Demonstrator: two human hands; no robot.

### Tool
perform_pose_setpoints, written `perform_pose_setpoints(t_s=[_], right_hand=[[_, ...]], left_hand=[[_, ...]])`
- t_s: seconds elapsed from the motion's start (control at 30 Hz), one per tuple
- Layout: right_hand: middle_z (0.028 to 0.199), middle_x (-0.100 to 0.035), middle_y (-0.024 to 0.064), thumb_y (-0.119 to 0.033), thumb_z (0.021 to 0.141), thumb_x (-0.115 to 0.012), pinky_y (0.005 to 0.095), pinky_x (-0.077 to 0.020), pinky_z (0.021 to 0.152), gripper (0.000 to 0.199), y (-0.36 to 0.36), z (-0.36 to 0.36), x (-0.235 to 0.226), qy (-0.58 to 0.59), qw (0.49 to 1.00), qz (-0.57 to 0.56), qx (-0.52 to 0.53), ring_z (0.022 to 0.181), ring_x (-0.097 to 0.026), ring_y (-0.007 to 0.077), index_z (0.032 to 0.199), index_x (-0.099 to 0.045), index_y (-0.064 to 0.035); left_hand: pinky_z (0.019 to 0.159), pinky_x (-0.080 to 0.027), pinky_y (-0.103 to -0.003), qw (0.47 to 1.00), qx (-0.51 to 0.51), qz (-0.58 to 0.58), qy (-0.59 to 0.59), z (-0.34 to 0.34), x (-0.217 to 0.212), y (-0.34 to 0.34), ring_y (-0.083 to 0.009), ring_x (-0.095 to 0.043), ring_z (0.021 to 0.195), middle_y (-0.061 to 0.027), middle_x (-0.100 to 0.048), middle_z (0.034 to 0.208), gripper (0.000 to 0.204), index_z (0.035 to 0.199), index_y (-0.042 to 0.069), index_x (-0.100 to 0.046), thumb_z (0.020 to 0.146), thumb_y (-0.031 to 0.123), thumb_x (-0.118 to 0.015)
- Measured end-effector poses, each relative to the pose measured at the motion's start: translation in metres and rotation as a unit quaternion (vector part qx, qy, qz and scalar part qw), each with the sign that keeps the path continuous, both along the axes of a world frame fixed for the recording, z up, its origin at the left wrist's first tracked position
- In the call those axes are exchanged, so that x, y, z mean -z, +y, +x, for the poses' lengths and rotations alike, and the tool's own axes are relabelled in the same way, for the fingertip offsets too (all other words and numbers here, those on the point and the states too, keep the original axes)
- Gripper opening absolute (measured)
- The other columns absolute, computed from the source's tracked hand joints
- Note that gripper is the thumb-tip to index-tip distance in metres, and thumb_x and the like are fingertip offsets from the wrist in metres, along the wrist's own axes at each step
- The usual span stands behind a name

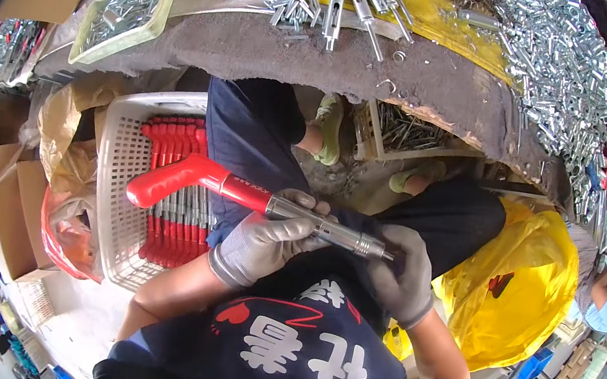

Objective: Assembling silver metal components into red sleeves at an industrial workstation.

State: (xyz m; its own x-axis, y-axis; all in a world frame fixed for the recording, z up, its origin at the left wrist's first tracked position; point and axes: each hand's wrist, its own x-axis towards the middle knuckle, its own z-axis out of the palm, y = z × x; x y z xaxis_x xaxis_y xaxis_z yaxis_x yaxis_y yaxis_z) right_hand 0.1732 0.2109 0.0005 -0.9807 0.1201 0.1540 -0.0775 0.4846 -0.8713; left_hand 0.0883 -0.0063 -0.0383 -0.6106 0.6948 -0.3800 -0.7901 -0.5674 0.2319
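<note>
A tool with a curved red handle and a silver metal barrel [325, 227] lies across my lap, its handle pointing left. My left hand [260, 247], in a grey-white work glove, is closed around the barrel just past the red part. At the barrel's right end, my gloved right hand [406, 278] has its fingers curled about the narrow tip. What the right fingertips do behind the tip is partly hidden. To the left, a white plastic crate [114, 186] holds several similar red-handled tools [163, 247] stacked in rows.
Ahead is a cloth-covered bench [246, 46] with loose metal barrels [333, 15] and a big heap of small metal parts [567, 79]. A pale tray [165, 11] of pins stands on its left. A yellow plastic bag [513, 296] is at my right; another person [606, 302] sits farther right.
</note>
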Motion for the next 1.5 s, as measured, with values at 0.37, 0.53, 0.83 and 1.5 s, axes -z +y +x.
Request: perform_pose_setpoints(t_s=[0.37, 0.53, 0.83, 1.5], right_hand=[[0.084, -0.062, 0.0091, -0.014, 0.089, -0.059, 0.0280, -0.0487, 0.060, 0.022, -0.008, -0.008, -0.011, -0.190, 0.945, -0.266, 0.015, 0.069, -0.062, 0.0173, 0.106, -0.053, -0.0011], [0.084, -0.058, 0.0043, -0.016, 0.095, -0.050, 0.0239, -0.0466, 0.058, 0.019, -0.003, -0.017, -0.022, -0.359, 0.799, -0.482, 0.026, 0.067, -0.058, 0.0094, 0.106, -0.050, -0.0011], [0.085, -0.058, 0.0046, -0.002, 0.081, -0.066, 0.0227, -0.0456, 0.061, 0.030, -0.017, -0.012, -0.006, -0.080, 0.977, -0.198, 0.018, 0.068, -0.055, 0.0086, 0.106, -0.048, -0.0016], [0.096, -0.063, 0.0150, -0.042, 0.080, -0.069, 0.0434, -0.0524, 0.081, 0.077, 0.037, -0.014, -0.017, -0.335, 0.747, -0.566, -0.094, 0.082, -0.065, 0.0276, 0.138, -0.037, -0.0028]], left_hand=[[0.092, -0.054, -0.043, 0.999, 0.017, -0.028, 0.034, -0.006, -0.015, -0.003, -0.0329, -0.056, 0.116, -0.0119, -0.059, 0.115, 0.030, 0.110, 0.006, -0.053, 0.083, 0.000, -0.065], [0.092, -0.053, -0.044, 0.998, 0.027, -0.017, 0.047, -0.013, -0.020, 0.001, -0.0325, -0.056, 0.115, -0.0112, -0.060, 0.115, 0.031, 0.109, 0.007, -0.052, 0.082, -0.001, -0.066], [0.088, -0.054, -0.036, 0.979, 0.009, -0.125, 0.160, -0.023, -0.050, 0.011, -0.0245, -0.061, 0.105, -0.0129, -0.060, 0.113, 0.041, 0.110, 0.004, -0.050, 0.079, 0.010, -0.075], [0.066, -0.046, -0.042, 0.300, -0.006, -0.511, 0.806, -0.078, 0.019, -0.007, -0.0309, -0.058, 0.074, -0.0063, -0.057, 0.077, 0.024, 0.085, 0.012, -0.058, 0.061, 0.006, -0.061]])
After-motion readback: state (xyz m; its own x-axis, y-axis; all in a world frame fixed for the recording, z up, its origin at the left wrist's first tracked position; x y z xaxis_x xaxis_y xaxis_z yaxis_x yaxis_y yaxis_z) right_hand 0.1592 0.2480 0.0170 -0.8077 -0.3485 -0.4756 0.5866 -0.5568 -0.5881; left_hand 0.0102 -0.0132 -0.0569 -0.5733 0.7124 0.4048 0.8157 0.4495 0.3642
